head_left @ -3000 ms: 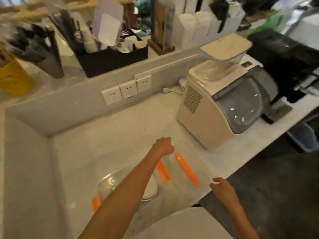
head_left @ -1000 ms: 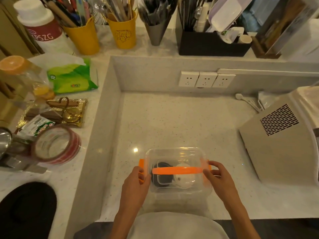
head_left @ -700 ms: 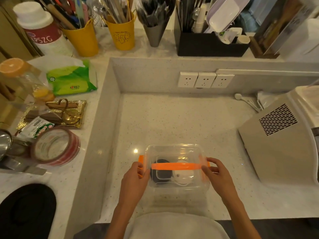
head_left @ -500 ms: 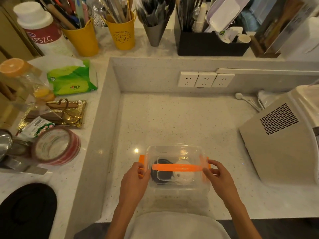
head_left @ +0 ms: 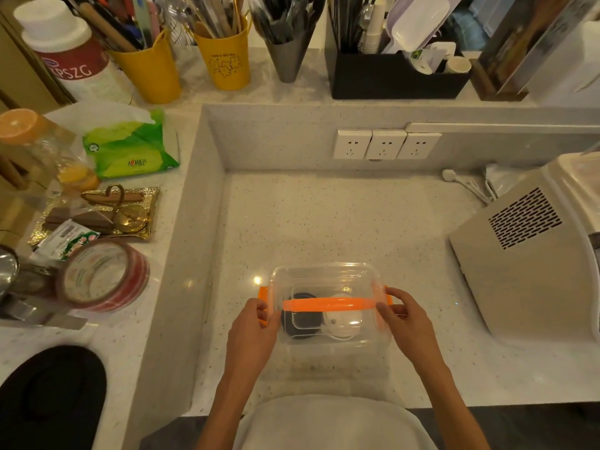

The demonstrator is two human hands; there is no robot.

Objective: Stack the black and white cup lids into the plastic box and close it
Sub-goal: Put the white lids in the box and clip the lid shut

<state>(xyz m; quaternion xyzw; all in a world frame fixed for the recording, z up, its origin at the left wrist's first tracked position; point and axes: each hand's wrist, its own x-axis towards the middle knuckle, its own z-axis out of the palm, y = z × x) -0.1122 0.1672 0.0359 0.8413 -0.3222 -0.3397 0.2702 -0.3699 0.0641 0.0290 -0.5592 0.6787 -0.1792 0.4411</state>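
Note:
The clear plastic box (head_left: 324, 274) stands on the counter near its front edge, with its clear cover on top and an orange handle (head_left: 328, 303) across the middle. Through the cover I see the black lids (head_left: 303, 321) on the left and the white lids (head_left: 344, 321) on the right, side by side inside. My left hand (head_left: 256, 323) grips the orange latch (head_left: 263, 295) at the box's left end. My right hand (head_left: 402, 316) pinches the orange latch at the right end, which its fingers mostly hide.
A beige machine (head_left: 532, 254) stands to the right. A raised ledge on the left carries a tape roll (head_left: 100, 276), a gold tray (head_left: 97, 212) and a green tissue pack (head_left: 130, 147). Utensil cups (head_left: 224, 56) and a black organiser (head_left: 396, 76) line the back ledge above wall sockets (head_left: 386, 144).
Three seconds ago the box lay open with my hands apart. Over the last second both hands stay on the end latches of the covered box, which barely shifts.

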